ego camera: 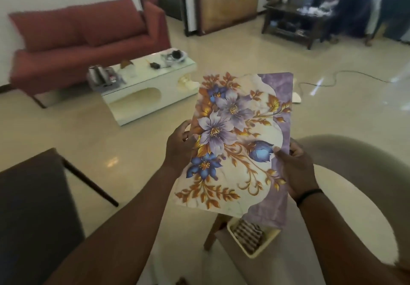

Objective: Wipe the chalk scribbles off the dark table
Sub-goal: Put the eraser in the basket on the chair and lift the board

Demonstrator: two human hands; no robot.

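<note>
- Both hands hold a flat floral panel up in the air: the left hand grips its left edge with fingers curled round it, and the right hand pinches the right edge, thumb on the printed face.
- Judged from this, the step in hand is shifting the panel out of the way or to a place to set it down; wiping has not started, and no cloth shows in either hand.
- To do it well, keep both grips on opposite edges and the panel level, then lower it flat so it cannot slip or knock the small tray below the right hand.
- The dark table lies down and to the left of the left hand, well apart from it; only a blurred corner shows.
- No chalk scribbles can be made out on that surface here.
- A pale round tabletop sits beneath and beyond the right hand.
</note>
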